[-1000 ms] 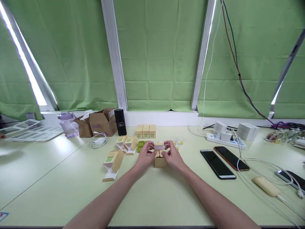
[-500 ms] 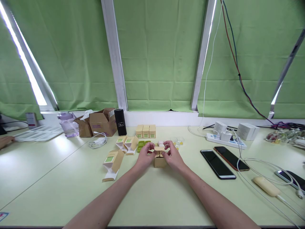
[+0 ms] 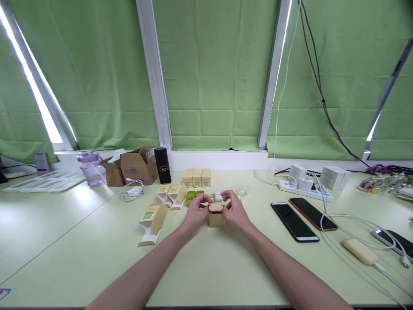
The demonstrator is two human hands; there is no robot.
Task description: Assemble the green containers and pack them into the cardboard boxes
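Observation:
A small brown cardboard box stands on the table between my two hands, its top flap tilted over the opening. My left hand pinches the box's upper left edge with thumb and fingers. On the opposite side, my right hand grips the upper right edge, fingers curled. Just behind the box are small white pieces, light green holders and clear round cups. Left of my hands lie small cartons with open ends, the nearest carton being closest to me.
Three closed cartons stand in a row at the back beside a black cylinder. A shipping box and purple bottle are further left. Phones, cables and a power strip occupy the right.
The box's top flap has come down over the opening, between my hands. At the far left, another person's hand has left the view and the white tray has shifted left.

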